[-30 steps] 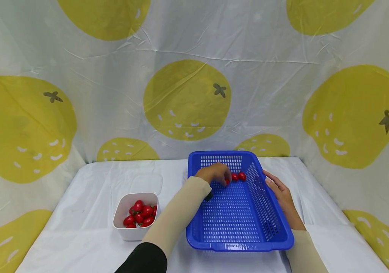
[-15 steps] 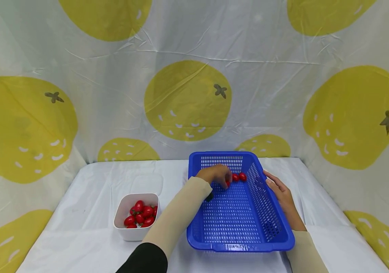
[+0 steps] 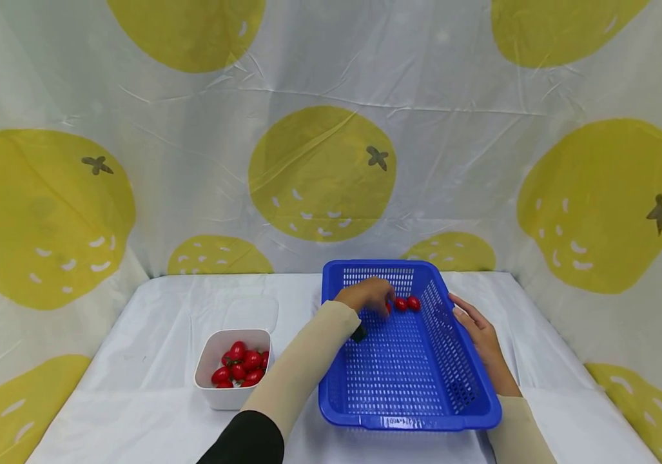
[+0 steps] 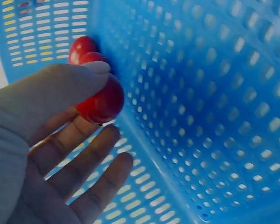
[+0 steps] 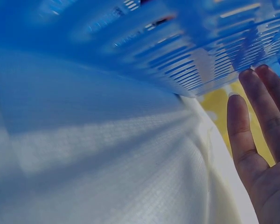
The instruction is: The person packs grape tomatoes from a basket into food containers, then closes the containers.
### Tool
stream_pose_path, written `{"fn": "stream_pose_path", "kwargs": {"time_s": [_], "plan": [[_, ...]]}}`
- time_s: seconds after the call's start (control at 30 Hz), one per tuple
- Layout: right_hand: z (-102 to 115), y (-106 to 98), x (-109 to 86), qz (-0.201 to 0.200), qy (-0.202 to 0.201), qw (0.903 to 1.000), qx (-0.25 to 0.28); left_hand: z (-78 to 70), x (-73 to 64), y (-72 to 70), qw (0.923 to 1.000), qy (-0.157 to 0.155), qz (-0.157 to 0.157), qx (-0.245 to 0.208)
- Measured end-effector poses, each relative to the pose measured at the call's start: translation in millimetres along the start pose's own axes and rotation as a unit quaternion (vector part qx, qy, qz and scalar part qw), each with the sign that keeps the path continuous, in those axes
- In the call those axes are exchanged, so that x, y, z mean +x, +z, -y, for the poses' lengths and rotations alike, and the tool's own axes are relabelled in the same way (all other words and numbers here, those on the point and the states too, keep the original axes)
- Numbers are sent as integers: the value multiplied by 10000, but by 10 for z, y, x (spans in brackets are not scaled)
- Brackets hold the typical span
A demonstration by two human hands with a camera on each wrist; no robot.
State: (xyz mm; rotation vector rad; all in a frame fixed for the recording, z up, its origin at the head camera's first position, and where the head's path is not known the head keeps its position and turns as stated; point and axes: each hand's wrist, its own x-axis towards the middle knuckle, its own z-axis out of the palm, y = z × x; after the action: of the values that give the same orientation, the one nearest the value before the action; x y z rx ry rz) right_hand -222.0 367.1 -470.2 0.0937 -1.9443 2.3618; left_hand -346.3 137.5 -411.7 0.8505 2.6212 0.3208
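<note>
My left hand (image 3: 368,295) reaches into the blue plastic basket (image 3: 394,386), near its far end. Between thumb and index finger it pinches a red cherry tomato (image 4: 102,102); the other fingers are spread in the left wrist view. Just beyond lie two more cherry tomatoes (image 3: 408,303), side by side on the basket floor. My right hand (image 3: 481,332) is at the basket's right side. Its straight fingers (image 5: 259,107) reach the outer wall in the right wrist view, and the thumb lies near the rim in the head view.
To the left stands a white square tub (image 3: 232,399) holding several cherry tomatoes (image 3: 249,361). Behind it a translucent lid (image 3: 252,314) lies on the white cloth (image 3: 151,361). A curtain printed with yellow fruit (image 3: 321,174) hangs behind and at both sides.
My left fingers and the pinched tomato have shifted very slightly toward the basket's far end. The right hand, basket and tub keep their places.
</note>
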Motion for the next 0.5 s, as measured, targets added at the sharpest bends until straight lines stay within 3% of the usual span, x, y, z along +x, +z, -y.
{"fn": "stream_pose_path", "kwargs": {"time_s": [0.27, 0.5], "plan": [[-7, 22, -18, -15, 33, 10000, -58, -13, -58, -36, 9999, 108, -103, 88], [8, 21, -18, -34, -41, 10000, -19, -58, -104, -162, 9988, 364, -335, 62]]}}
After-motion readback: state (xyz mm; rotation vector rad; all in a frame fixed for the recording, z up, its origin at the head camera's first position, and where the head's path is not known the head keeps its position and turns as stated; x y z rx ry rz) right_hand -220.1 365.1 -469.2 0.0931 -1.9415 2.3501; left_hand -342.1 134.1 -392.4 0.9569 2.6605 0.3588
